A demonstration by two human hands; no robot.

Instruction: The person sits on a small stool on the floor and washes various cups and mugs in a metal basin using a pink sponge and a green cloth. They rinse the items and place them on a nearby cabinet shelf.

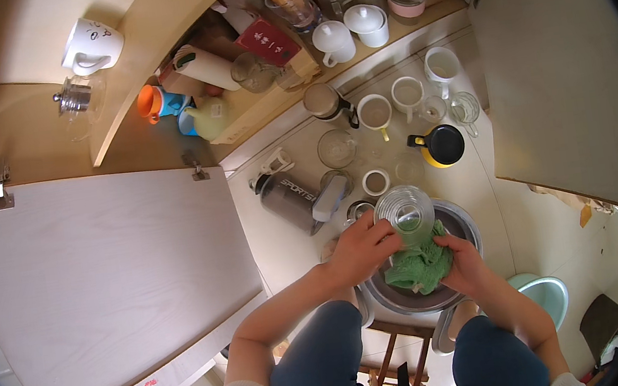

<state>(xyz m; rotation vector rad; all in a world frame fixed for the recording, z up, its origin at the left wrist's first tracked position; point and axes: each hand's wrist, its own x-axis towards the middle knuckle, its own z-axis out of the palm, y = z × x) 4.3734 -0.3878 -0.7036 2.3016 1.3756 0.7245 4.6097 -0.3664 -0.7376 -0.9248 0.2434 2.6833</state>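
A clear ribbed glass bowl (403, 208) is held by my left hand (360, 250), its fingers on the near left side of the glass. My right hand (463, 261) grips a crumpled green cloth (421, 269), which is pressed against the bowl's near side. Both are above a round metal basin (468, 222) on the floor between my feet. Just beyond the basin stand a small white cup (376, 182) and a clear glass lid or dish (337, 149).
Several mugs (375, 112) and a yellow mug with a black lid (443, 146) stand beyond. To the left lies a grey sports bottle (289, 200). Open cabinet doors (115, 277) flank me; the cabinet shelf (324, 82) holds lidded white cups (334, 42). A mint-green basin (551, 298) is at right.
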